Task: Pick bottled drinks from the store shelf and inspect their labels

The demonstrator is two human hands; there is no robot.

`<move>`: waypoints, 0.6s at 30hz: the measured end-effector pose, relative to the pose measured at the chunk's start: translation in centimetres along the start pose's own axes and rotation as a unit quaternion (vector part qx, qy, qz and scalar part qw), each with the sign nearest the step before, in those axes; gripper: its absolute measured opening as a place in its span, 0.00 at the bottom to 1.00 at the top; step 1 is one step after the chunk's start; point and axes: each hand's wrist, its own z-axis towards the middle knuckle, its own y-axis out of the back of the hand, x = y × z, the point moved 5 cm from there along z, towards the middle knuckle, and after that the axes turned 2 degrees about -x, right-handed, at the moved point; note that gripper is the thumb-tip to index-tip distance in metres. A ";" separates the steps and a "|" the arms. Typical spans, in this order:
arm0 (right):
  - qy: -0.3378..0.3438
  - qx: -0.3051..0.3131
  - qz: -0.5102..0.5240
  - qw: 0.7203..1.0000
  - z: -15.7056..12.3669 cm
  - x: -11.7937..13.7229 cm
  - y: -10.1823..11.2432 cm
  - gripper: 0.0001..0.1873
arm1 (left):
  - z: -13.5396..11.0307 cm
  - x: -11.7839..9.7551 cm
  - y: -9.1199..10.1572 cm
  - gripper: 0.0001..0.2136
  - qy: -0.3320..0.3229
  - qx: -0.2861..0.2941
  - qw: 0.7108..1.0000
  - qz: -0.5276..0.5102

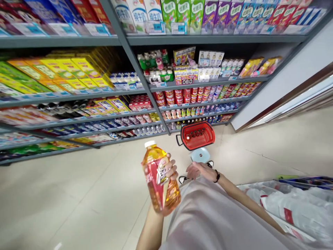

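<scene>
A large plastic bottle (159, 173) of amber liquid, with a white cap and a red label, stands out in front of me, tilted slightly. My left hand (171, 169) is closed around it from the right side, its fingers wrapped onto the label. Close to my body, my right hand (199, 171) holds nothing, its fingers stretched out; a black band circles that wrist. On the floor beyond it sits a red shopping basket (211, 129) with a black handle, containing several dark bottles and one white-capped item.
A light-blue stool-like top (200, 155) stands between the basket and my shoes. Shelves (208, 40) of cartons, bottles and cans run along the far side. At the right are a white wall (273, 80) and plastic-wrapped goods (293, 205). Pale tiles (78, 194) cover the floor.
</scene>
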 end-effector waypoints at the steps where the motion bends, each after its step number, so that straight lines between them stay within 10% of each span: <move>1: 0.035 0.020 0.031 0.999 -0.4 1.1 -0.9 0.44 | 0.4 0.1 0.6 0.29 0.002 -0.020 0.999 -0.044; 9: 0.100 0.053 0.214 0.970 -0.7 2.0 -3.4 0.37 | 0.2 2.0 4.1 0.32 0.004 -0.253 0.967 0.041; 18: 0.168 0.014 0.283 0.944 -2.0 1.6 -3.9 0.33 | -0.5 1.9 2.8 0.27 -0.021 -0.257 0.954 0.151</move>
